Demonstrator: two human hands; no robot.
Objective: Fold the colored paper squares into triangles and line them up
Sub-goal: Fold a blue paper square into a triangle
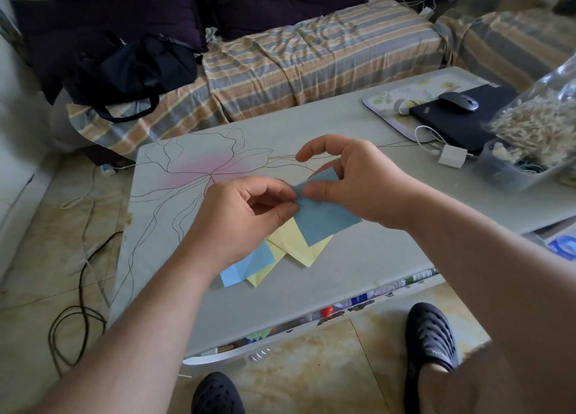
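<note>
Striped sofa [311,70], tiled floor [46,257]

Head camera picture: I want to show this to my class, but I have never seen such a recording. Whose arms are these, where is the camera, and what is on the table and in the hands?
There is no machine here. A person wears one wide-angle camera on the head, looking down at their own arms. The left hand and right hand both pinch a darker blue paper square, lifted above the grey-green table with a flower drawing. Under it lie folded yellow paper pieces and a light blue folded paper piece, overlapping. At the far right are a black laptop with a grey computer mouse on it.
</note>
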